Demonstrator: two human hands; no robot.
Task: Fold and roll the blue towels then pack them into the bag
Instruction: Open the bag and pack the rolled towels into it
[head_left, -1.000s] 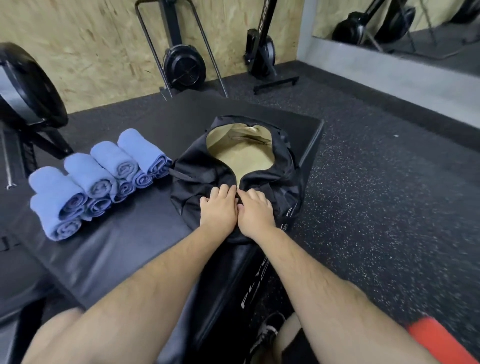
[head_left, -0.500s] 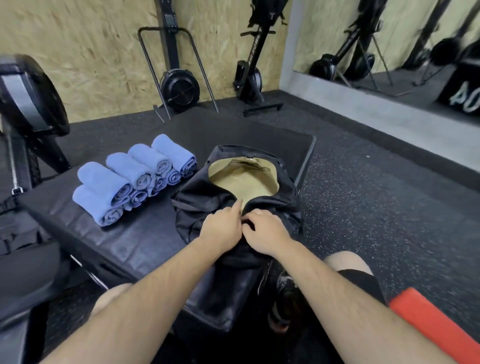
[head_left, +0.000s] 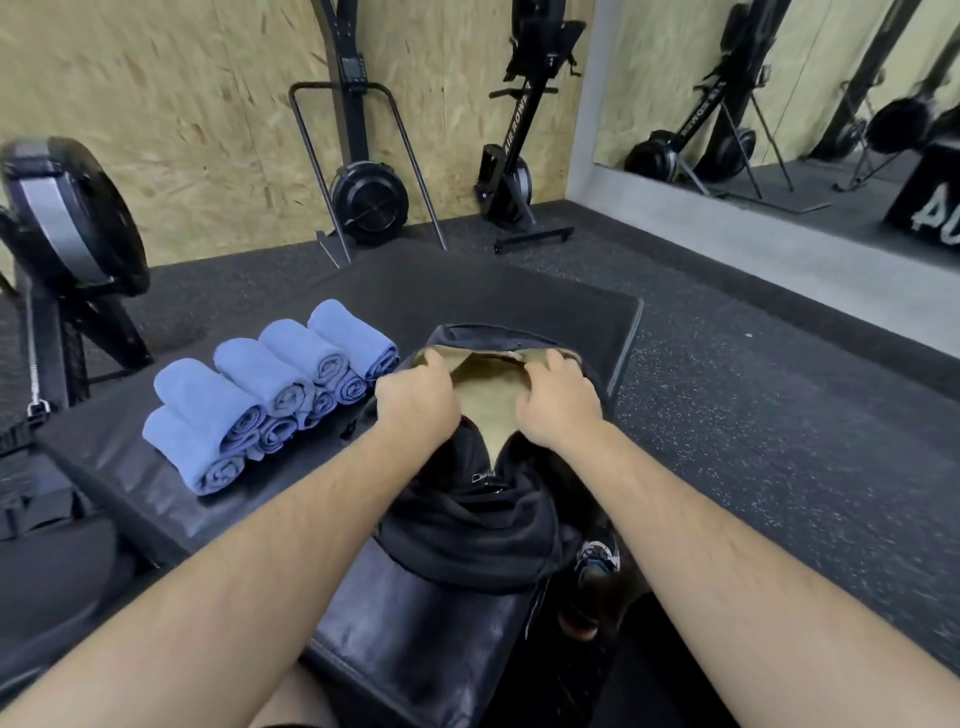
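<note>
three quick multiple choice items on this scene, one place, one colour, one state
1. Where are the rolled towels relative to the bag?
A) inside it
B) left of it on the black pad
C) on the floor

2. The bag's lining is:
A) red
B) tan
C) white

3. The bag's mouth is:
A) zipped shut
B) covered by a towel
C) pulled open by the left hand and right hand

Answers: B, the rolls lie beside the bag on the pad; B, tan fabric shows inside; C, both hands grip its rim.
</note>
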